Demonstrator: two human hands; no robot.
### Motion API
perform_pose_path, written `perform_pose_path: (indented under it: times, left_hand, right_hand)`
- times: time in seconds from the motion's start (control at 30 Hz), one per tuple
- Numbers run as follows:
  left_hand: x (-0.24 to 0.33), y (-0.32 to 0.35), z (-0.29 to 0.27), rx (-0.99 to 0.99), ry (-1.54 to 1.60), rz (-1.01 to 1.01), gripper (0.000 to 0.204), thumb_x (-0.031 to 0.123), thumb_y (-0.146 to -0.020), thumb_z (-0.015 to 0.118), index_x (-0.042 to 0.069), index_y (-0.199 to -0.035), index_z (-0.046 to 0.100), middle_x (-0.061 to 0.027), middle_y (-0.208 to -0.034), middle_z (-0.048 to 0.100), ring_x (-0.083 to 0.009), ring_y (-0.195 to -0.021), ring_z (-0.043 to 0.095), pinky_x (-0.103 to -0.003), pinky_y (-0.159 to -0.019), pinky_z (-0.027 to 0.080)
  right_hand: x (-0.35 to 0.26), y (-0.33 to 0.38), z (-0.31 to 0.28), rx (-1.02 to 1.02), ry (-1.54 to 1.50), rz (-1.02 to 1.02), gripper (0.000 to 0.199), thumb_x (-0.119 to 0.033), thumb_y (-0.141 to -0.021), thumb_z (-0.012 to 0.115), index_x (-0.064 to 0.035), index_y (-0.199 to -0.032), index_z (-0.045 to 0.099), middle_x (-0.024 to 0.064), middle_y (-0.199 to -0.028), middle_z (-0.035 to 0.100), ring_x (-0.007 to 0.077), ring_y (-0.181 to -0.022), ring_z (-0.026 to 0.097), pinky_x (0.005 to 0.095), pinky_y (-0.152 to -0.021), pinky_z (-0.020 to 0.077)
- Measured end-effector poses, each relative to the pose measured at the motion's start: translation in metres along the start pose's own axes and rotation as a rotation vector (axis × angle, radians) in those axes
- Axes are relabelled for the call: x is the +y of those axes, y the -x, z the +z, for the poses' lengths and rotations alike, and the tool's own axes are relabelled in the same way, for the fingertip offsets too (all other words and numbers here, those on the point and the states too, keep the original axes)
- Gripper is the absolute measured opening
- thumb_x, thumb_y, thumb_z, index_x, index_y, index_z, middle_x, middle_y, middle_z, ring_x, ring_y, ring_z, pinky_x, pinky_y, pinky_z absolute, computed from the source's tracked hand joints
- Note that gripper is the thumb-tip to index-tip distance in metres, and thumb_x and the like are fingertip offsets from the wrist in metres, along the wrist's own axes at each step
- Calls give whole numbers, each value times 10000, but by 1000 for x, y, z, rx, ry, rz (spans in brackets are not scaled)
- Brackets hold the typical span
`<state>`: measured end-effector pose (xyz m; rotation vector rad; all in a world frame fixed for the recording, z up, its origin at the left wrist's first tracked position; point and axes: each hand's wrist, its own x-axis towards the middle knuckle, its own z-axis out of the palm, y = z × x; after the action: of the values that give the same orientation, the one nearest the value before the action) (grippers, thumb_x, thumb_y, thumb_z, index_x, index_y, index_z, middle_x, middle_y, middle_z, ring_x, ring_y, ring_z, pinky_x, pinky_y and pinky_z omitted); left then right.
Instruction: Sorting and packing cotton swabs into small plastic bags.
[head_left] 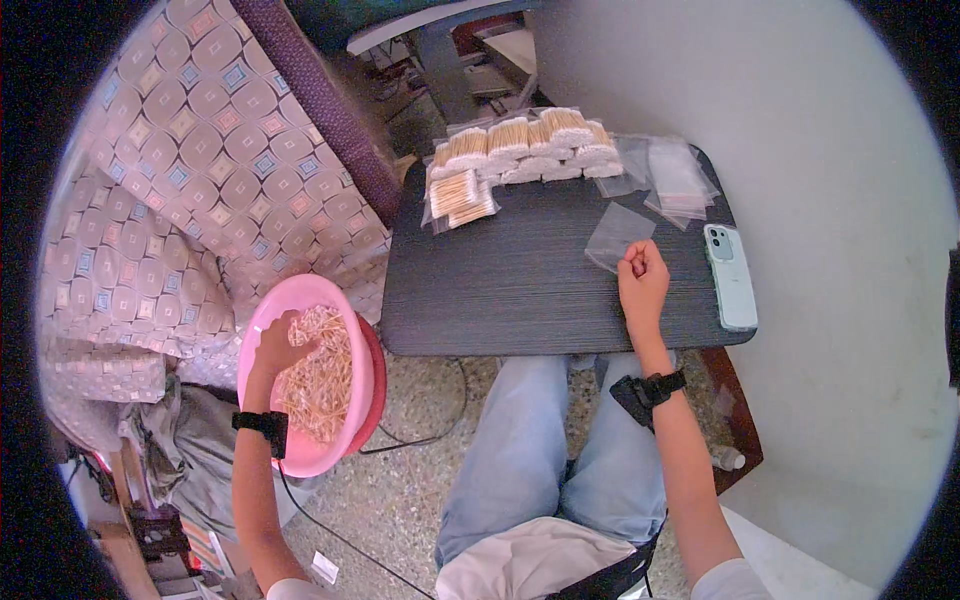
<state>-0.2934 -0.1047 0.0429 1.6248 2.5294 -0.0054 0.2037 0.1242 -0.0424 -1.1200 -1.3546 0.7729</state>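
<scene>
Cotton swabs [325, 390] loose, piled in pink basin [357, 352], left of the person's legs [512, 430] and below the table's left edge. Left hand [278, 345] is in the basin at the pile's far-left side, thumb apart from fingers; can't tell if it grips any swabs. Black band [262, 432] on that wrist, cable running off toward the bottom edge. Right hand [643, 272] is well apart from the left, over the dark table [490, 295], fingers curled and pinched on the near edge of a clear bag [615, 232]. Phone [732, 285] just right of it, along the table's right edge. Farther: two flat swab packs [456, 195] on the left, stacked swab bundles [530, 145] across the back, more clear bags [678, 180] to their right. Patterned fabric [220, 110] hangs beyond the basin; wall [840, 200] bounds the right side.
</scene>
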Motion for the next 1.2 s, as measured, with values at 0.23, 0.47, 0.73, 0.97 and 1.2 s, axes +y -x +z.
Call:
perform_pose_path:
  times: [0.23,0.47,0.73,0.97,1.2]
  left_hand:
    - [-26,-16,26,-238,107,-104,969,499,-551,831,104,-1331,413,-270,-1138,560,-421,-1139,505,-440,-956,408]
    - [-20,-15,40,-216,16,-35,969,493,-557,830,99,-1335,408,-270,-1146,558,-419,-1141,504,-442,-958,406]
    - [-8,-20,53,-178,-20,-17,968,486,-563,828,93,-1340,403,-270,-1156,556,-417,-1143,503,-444,-961,403]
    - [8,-28,63,-134,-68,-4,968,480,-569,826,89,-1344,398,-270,-1164,554,-416,-1146,503,-446,-963,400]
    - [0,-22,61,-120,-65,-6,968,474,-574,825,84,-1348,393,-270,-1172,551,-414,-1148,502,-448,-965,397]
  right_hand:
    - [3,-2,-1,-3,12,13,124,37,-734,580,-52,-771,503,-25,-589,344,68,-542,337,234,-500,296]
    - [7,-3,-1,53,-50,-9,123,45,-731,581,-50,-761,509,-37,-605,346,60,-557,326,226,-503,284]
    - [8,-3,-1,40,-92,14,128,54,-730,575,-51,-763,508,-45,-610,336,50,-563,316,218,-504,272]
    - [3,-3,-2,25,-70,8,134,56,-734,566,-54,-779,505,-49,-616,334,45,-565,310,218,-505,263]
    - [4,-3,0,22,-101,27,131,55,-733,563,-50,-779,501,-49,-608,327,49,-566,314,219,-511,270]
